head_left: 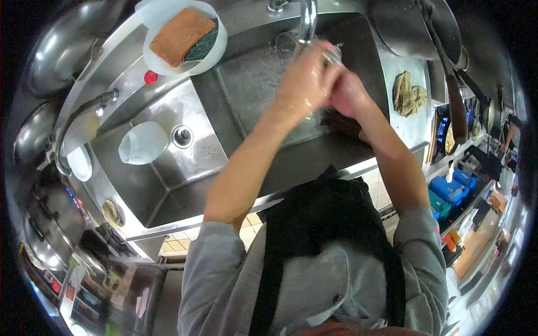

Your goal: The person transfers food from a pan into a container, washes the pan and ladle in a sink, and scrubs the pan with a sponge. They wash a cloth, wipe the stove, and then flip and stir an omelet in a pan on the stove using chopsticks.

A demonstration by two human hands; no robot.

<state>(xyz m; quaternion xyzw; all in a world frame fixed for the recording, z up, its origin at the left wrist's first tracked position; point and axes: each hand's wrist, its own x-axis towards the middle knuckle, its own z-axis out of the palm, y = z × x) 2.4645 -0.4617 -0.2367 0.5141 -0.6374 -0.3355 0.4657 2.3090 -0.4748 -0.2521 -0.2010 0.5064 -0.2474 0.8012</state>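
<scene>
Under the running faucet (307, 25), my two wet hands meet above the right-hand sink basin (252, 106). My left hand (309, 81) has its fingers curled towards the water, against my right hand (348, 94). Something small and shiny shows at the fingers, too unclear to name. The fingers of my right hand are mostly hidden behind my left. Dark bristles (342, 124) lie in the basin below my hands.
A white container (218, 53) holds an orange cloth (182, 36) and a green pad (202, 46). In the left basin sits a translucent plastic container (143, 143). A crumpled cloth (409, 94) lies right; pans hang beyond it.
</scene>
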